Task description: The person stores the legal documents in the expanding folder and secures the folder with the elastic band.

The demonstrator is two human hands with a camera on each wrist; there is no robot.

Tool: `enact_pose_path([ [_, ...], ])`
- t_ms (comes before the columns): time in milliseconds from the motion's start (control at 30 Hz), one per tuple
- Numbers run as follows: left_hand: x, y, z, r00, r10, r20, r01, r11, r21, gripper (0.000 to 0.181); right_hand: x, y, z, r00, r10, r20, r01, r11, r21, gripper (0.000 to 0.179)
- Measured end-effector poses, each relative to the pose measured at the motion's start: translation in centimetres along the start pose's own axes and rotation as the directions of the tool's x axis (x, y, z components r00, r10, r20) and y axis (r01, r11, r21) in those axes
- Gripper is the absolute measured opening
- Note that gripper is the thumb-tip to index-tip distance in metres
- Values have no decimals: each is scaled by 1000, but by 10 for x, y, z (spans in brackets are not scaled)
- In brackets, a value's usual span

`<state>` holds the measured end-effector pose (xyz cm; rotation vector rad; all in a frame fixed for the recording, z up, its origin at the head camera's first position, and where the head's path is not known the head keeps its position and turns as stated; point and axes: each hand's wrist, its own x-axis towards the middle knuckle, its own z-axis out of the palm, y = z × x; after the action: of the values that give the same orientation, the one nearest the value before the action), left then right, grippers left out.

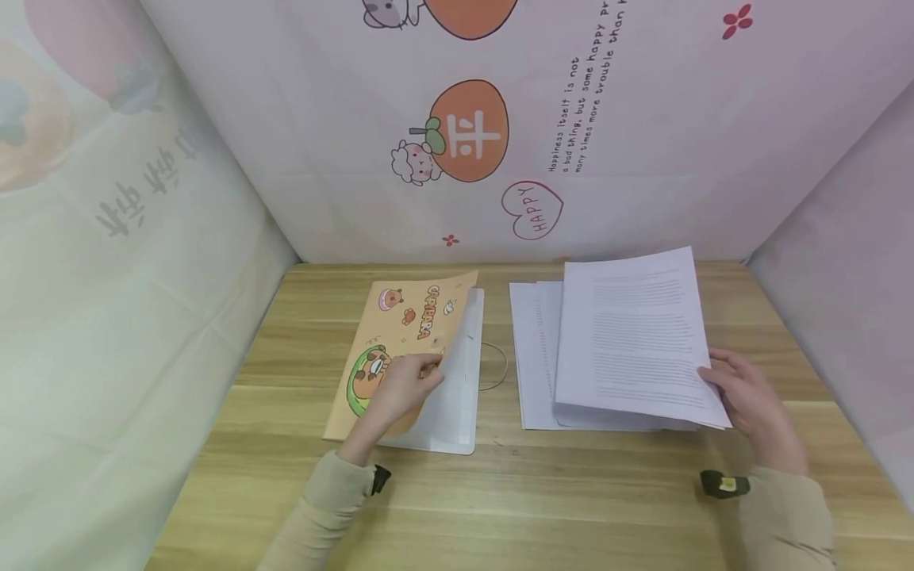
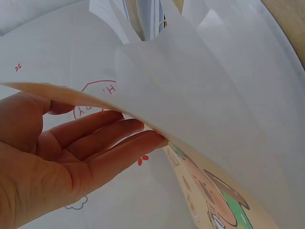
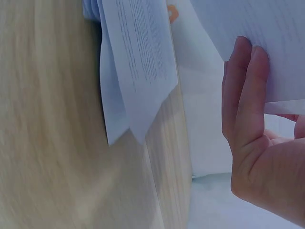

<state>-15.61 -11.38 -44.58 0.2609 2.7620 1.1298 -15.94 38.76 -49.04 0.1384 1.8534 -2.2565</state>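
Observation:
An orange folder with a capybara-printed cover (image 1: 400, 317) lies left of the middle of the table, its right edge lifted and curved. My left hand (image 1: 407, 385) holds that edge, and in the left wrist view the fingers (image 2: 105, 143) lie along the printed side. White inner sleeves (image 1: 457, 412) show beneath the cover. On the right, my right hand (image 1: 746, 396) pinches the right edge of several printed sheets of paper (image 1: 635, 333), thumb on top. Those sheets are raised and tilted above other papers (image 1: 528, 357). The right wrist view shows fingers (image 3: 255, 90) against a sheet.
A thin cord loop (image 1: 505, 365) sticks out from the folder's right side. Wooden table (image 1: 571, 500) extends in front of the folder and papers. Cloth walls with cartoon prints (image 1: 471, 131) stand behind and on both sides.

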Motion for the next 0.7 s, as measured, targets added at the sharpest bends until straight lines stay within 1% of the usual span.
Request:
enact_pose_path([
  [133, -1, 1, -1, 1000, 0, -11, 0, 1000, -10, 42, 1, 0, 8, 1000, -4, 25, 3, 1000, 4, 27],
  [400, -2, 2, -2, 999, 5, -49, -6, 1000, -13, 39, 5, 1, 24, 999, -13, 43, 13, 1000, 2, 25],
  [567, -1, 3, 0, 997, 5, -78, -5, 1000, 3, 33, 8, 1, 33, 999, 7, 32, -6, 999, -37, 24],
  [700, -1, 4, 1, 995, -12, -97, 13, 1000, 11, 34, 9, 1, 40, 1000, 22, 21, -20, 997, -70, 23],
])
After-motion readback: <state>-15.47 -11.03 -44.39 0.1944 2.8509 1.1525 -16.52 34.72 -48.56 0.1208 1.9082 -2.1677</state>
